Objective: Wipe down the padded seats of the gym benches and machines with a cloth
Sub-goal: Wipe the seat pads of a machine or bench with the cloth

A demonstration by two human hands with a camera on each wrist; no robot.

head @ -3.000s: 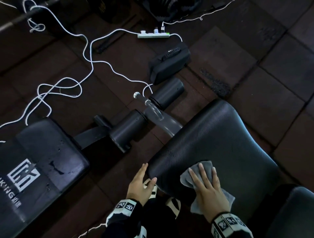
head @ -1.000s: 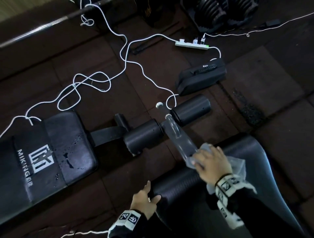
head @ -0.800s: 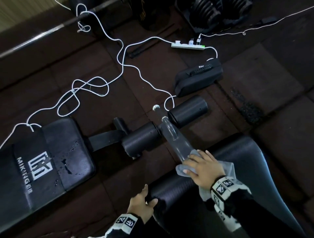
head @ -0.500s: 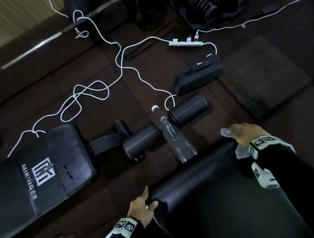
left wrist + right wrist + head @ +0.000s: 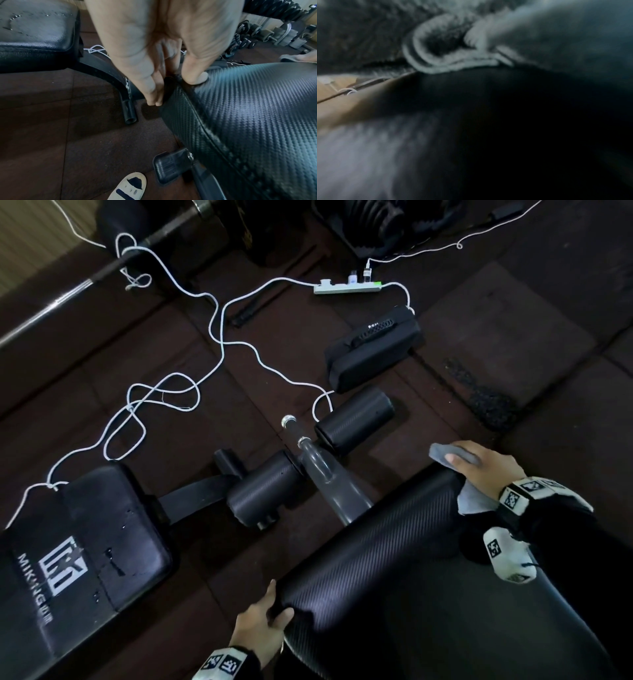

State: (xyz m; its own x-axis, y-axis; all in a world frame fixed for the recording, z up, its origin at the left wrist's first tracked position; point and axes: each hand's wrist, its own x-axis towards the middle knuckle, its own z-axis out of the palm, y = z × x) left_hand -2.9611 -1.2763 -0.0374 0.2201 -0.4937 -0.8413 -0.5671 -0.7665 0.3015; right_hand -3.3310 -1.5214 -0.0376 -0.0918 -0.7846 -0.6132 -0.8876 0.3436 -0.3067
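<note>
A black padded seat (image 5: 394,570) with a woven texture fills the lower right of the head view. My left hand (image 5: 274,607) grips its near left corner. The left wrist view shows the thumb (image 5: 195,79) on top of the seat (image 5: 257,121) and the fingers (image 5: 154,97) down the side edge. My right hand (image 5: 459,457) holds a grey cloth (image 5: 440,453) over the seat's far right corner. One end of the cloth pokes out past the fingers and the other trails under the wrist. The right wrist view is blurred, showing only folded cloth (image 5: 453,54) against dark padding (image 5: 505,121).
A second black bench (image 5: 68,559) with a white logo lies at the left. Two foam rollers (image 5: 263,487) flank a metal post (image 5: 322,474) ahead of the seat. White cables (image 5: 219,337), a power strip (image 5: 346,287) and a black case (image 5: 373,347) lie on the floor. My shoe (image 5: 128,186) is near the frame.
My right hand carried the cloth from the seat's near part to its far edge, then right to the far corner. The left hand stayed on the near left corner.
</note>
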